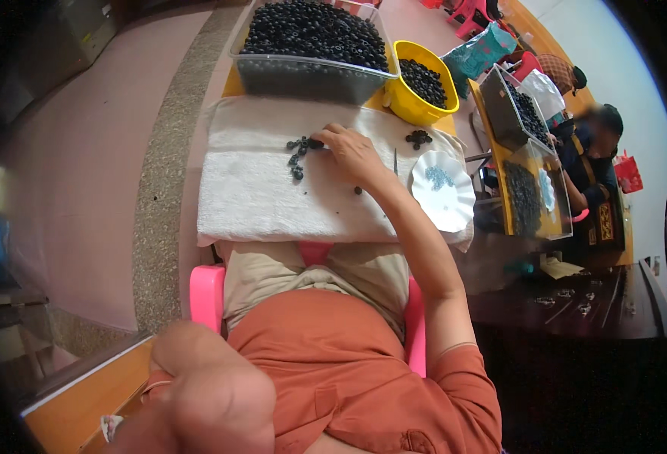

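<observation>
My right hand (350, 153) reaches over a white towel (250, 204), palm down. Its fingers are curled together at a small black ring-shaped piece (316, 144), at the end of a loose cluster of like pieces (297, 159). The thumb is mostly hidden. One black piece (358, 191) lies by itself below my wrist. Right of the hand are another small pile (418, 139), a thin dark pointed tool (395, 161) and a white scalloped plate (455, 208) with tiny light-blue bits on it. My left arm (197, 378) is bent close at the lower left; its fingers do not show.
A clear bin (303, 74) heaped with black pieces stands at the towel's far edge. Beside it a yellow bucket (396, 94) holds more. At right, another person (587, 163) sits by a second table with bins (500, 106). Pink chair arms (207, 295) flank me.
</observation>
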